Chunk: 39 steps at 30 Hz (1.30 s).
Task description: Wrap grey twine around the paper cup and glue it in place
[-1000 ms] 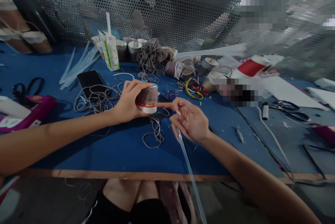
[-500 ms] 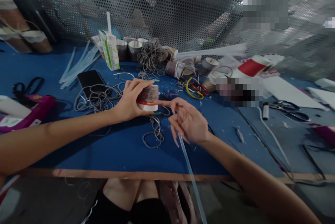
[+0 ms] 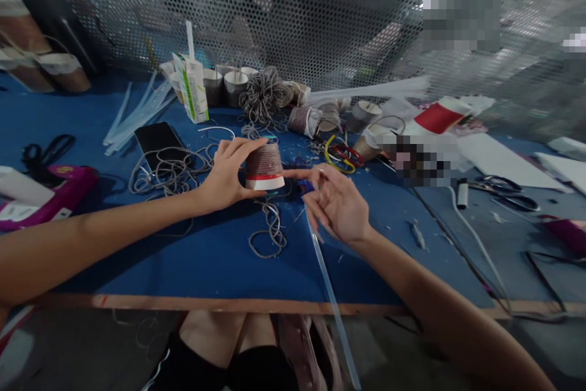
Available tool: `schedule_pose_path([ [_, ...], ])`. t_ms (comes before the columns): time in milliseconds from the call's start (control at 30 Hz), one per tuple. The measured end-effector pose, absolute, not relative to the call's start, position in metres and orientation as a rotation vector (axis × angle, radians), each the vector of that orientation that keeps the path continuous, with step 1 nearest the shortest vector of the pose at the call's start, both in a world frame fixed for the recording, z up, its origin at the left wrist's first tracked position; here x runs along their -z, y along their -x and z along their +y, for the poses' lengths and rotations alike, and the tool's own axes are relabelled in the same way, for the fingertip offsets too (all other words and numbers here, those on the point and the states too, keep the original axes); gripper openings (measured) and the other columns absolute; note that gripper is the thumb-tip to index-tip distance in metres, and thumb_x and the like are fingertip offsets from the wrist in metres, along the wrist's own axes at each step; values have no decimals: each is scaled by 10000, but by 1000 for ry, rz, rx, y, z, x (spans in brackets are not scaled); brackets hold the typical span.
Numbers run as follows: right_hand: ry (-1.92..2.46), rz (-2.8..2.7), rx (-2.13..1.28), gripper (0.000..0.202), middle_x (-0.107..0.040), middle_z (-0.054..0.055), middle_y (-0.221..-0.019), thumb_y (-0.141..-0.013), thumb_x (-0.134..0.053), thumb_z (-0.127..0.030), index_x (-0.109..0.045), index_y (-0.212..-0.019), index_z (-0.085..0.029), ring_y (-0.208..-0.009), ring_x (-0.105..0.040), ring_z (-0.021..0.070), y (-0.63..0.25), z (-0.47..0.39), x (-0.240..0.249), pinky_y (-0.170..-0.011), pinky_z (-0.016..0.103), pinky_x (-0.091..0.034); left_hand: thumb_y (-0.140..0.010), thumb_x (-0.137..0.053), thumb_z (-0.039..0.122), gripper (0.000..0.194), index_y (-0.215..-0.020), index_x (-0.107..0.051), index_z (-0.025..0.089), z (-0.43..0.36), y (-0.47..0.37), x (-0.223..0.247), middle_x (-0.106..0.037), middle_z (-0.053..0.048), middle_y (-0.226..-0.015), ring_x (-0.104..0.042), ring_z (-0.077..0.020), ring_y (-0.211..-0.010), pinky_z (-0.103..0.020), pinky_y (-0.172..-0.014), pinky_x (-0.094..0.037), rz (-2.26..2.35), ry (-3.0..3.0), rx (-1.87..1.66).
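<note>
My left hand [image 3: 224,174] grips a paper cup [image 3: 265,183] between thumb and fingers. Grey-brown cord is wound around the cup's upper part, with a red band and a white strip at its wider lower end. My right hand [image 3: 341,202] has its index finger stretched out to the cup's right side, by the red band. Its other fingers are curled by the upper end of a long translucent stick [image 3: 327,281], like a glue stick, and seem to hold it. The stick slopes down past the table edge. Loose grey cord [image 3: 270,235] lies below the cup.
A phone [image 3: 160,144] lies under tangled cord at the left. Behind stand a drink carton [image 3: 192,89], cord-wrapped cups [image 3: 235,86] and a cord bundle [image 3: 268,95]. Yellow-and-red-handled pliers [image 3: 339,156] and scissors [image 3: 503,190] lie to the right. A purple glue gun [image 3: 73,186] is far left.
The cup has turned and tipped in my left hand, showing more of its red band and white end. My right hand has shifted slightly, and the stick's upper end has moved up and left.
</note>
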State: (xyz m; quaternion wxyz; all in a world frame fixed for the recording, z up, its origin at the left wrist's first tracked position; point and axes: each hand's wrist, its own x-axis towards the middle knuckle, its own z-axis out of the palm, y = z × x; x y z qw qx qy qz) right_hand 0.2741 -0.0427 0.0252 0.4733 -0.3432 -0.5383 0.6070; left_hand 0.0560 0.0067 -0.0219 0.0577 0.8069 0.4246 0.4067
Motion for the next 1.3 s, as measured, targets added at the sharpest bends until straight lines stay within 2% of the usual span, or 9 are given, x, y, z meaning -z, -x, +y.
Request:
schedule_pose_path([
  [100,861,-1366,-1568,327,-751,98,-1138,-878,-544,-519,-423,-804,-224,-280,-372,21,-272,-41,-24,-271,229,-428,-601,-917,406,868,-1346,-499,255,6,-56,21,-611,-77,-1234,-534,-294,-1110,-456,-1009,-375,1269,-2465,-1233],
  [233,965,-1285,-1386,335,-769,83,-1025,-877,-536,-506,-403,-756,-224,-258,-345,13,-282,-31,-19,-256,207,-382,-611,-912,371,852,-1350,-499,265,6,-55,21,-618,-70,-1225,-535,-288,-1112,-450,-1006,-372,1249,-2484,-1245],
  [400,925,-1238,-1192,294,-769,55,-990,-872,-552,-441,-404,-740,-225,-275,-329,10,-288,-30,-21,-244,183,-343,-636,-898,339,825,-1354,-497,268,5,-55,23,-620,-62,-1218,-535,-278,-1104,-449,-1010,-368,1246,-2463,-1270],
  [667,857,-1428,-1484,330,-722,81,-1203,-878,-568,-514,-424,-817,-223,-308,-428,16,-272,-41,-23,-291,222,-466,-646,-881,356,764,-1309,-517,245,5,-55,20,-631,-69,-1208,-550,-270,-1089,-432,-984,-401,1170,-2516,-1288],
  [900,941,-1229,-1107,287,-730,24,-1160,-872,-582,-446,-411,-790,-232,-310,-388,7,-290,-29,-21,-276,200,-427,-683,-854,322,689,-1273,-507,252,5,-51,22,-621,-74,-1227,-560,-269,-1146,-451,-990,-485,1099,-2403,-1390],
  [1067,853,-1249,-1136,261,-733,23,-1073,-891,-549,-443,-425,-790,-236,-319,-316,10,-292,-33,-32,-257,192,-348,-707,-839,457,740,-1292,-427,271,11,-52,32,-565,-106,-1305,-573,-264,-1250,-465,-1075,-502,850,-2143,-1493],
  [1133,849,-1306,-1113,247,-707,28,-1153,-884,-572,-447,-449,-825,-241,-328,-320,1,-290,-36,-33,-271,196,-370,-685,-840,529,789,-1286,-399,271,13,-53,34,-563,-119,-1319,-583,-266,-1263,-470,-1107,-489,789,-2060,-1487],
  [1200,846,-1428,-1022,270,-618,39,-1346,-813,-695,-385,-489,-929,-255,-356,-357,-20,-289,-37,-32,-309,193,-415,-647,-849,580,845,-1276,-380,269,13,-54,34,-567,-129,-1324,-593,-277,-1266,-487,-1118,-484,753,-2019,-1441],
  [1300,849,-1706,-953,633,-390,84,-1578,-645,-844,-209,-507,-1172,-303,-416,-419,-38,-288,-38,-27,-358,190,-446,-627,-856,598,868,-1270,-372,272,11,-54,33,-566,-138,-1334,-595,-288,-1275,-504,-1116,-490,685,-2007,-1383],
])
